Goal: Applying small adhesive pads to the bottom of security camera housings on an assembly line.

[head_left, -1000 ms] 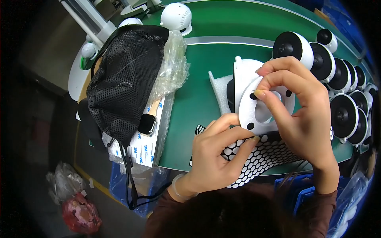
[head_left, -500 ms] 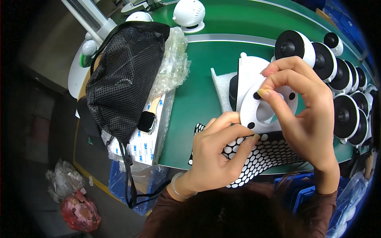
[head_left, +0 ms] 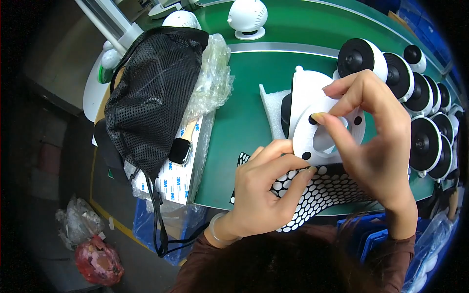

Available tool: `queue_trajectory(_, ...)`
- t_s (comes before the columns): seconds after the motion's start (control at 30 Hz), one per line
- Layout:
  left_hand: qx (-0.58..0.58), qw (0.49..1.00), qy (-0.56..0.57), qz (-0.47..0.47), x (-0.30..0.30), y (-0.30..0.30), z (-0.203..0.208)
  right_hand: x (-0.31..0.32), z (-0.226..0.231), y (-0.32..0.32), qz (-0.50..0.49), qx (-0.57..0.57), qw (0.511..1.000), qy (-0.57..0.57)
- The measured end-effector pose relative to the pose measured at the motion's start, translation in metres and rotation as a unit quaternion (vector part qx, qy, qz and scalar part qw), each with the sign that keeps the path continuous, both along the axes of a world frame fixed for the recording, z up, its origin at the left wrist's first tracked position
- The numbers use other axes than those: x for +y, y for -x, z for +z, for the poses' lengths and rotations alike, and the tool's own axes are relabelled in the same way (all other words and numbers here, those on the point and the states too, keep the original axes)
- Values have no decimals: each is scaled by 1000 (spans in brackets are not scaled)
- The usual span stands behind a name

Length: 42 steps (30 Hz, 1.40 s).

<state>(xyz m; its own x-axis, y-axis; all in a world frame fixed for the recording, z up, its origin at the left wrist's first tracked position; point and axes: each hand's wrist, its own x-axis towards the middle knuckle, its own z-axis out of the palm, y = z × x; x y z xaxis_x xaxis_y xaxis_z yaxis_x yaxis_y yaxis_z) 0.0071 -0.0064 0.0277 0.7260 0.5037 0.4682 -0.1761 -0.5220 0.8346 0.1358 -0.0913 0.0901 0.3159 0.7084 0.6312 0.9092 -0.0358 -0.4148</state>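
A white ring-shaped base (head_left: 302, 136) with several round black pads faces up on a white rounded housing (head_left: 305, 88). My right hand (head_left: 376, 127) curls over the ring, its thumb tip on a black pad (head_left: 312, 118) at the upper left. The bent index finger rests near the ring's upper edge. My left hand (head_left: 268, 188) pinches a black sheet with rows of white round dots (head_left: 332, 188) just below the ring, its fingertips close to the ring's lower left. Part of the sheet is hidden behind my hands.
White foam (head_left: 274, 115) lies left of the housing. Several white-and-black round units (head_left: 359, 58) crowd the right side. A white ball-shaped unit (head_left: 247, 19) stands on the far green belt. A black mesh bag (head_left: 156, 93), bubble wrap (head_left: 215, 78) and a watch (head_left: 180, 150) lie at left.
The white units along the far belt have shifted right. The ring has tilted or moved slightly left under my right hand, whose thumb stays at the same pad. My left hand barely moved.
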Motion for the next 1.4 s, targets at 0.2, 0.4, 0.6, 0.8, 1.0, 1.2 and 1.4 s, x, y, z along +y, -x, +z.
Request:
queue_trajectory(0.2, -2, 1000, 3, -13, 2, 3, 2, 2, 12, -15, 76, 137, 982, 100)
queue_trajectory(0.4, -5, 1000, 1, -19, 7, 2, 0, 11, 26, -23, 111, 234, 938, 230)
queue_trajectory(0.6, -10, 1000, 7, -24, 10, 2, 3, 14, 26, -37, 232, 95, 944, 214)
queue_trajectory(0.8, -2, 1000, -6, 3, 17, 11, 7, 35, 43, -45, 138, 299, 904, 273)
queue_trajectory(1.0, 48, 996, -45, 59, 26, 30, 2, 67, 71, -119, 78, 196, 956, 203)
queue_trajectory(1.2, 63, 997, -21, 37, 27, 37, -5, 135, 113, -106, 15, -165, 956, 242)
queue_trajectory(1.4, 79, 997, 8, -5, 29, 32, -6, 215, 21, -148, 17, -326, 940, 98)
